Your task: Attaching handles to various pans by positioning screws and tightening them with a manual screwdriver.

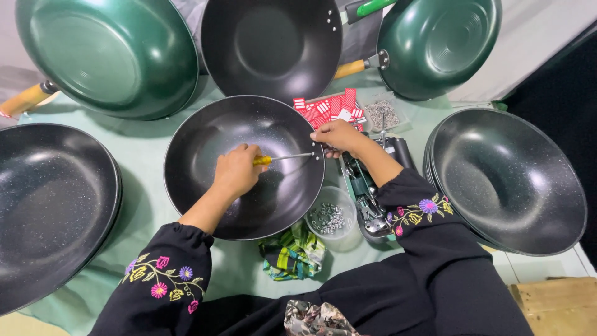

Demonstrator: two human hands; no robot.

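Observation:
A black speckled wok pan (205, 143) lies in the middle of the green cloth in front of me. My left hand (236, 169) is inside the pan, closed around a yellow-handled screwdriver (283, 157) whose metal shaft points right to the pan's rim. My right hand (336, 135) grips the pan's right rim just where the screwdriver tip meets it. A small clear bowl of metal nuts (329, 218) sits at the pan's lower right edge. Both my sleeves are black with embroidered flowers.
Green pans (106, 56) (441, 43) and a black pan (270, 43) lean at the back. Stacks of black pans (50, 199) (510, 180) sit left and right. Red-and-white packets (329, 109), a tray of screws (382, 114), a black tool (364, 186) and a folded patterned cloth (292, 252) lie nearby.

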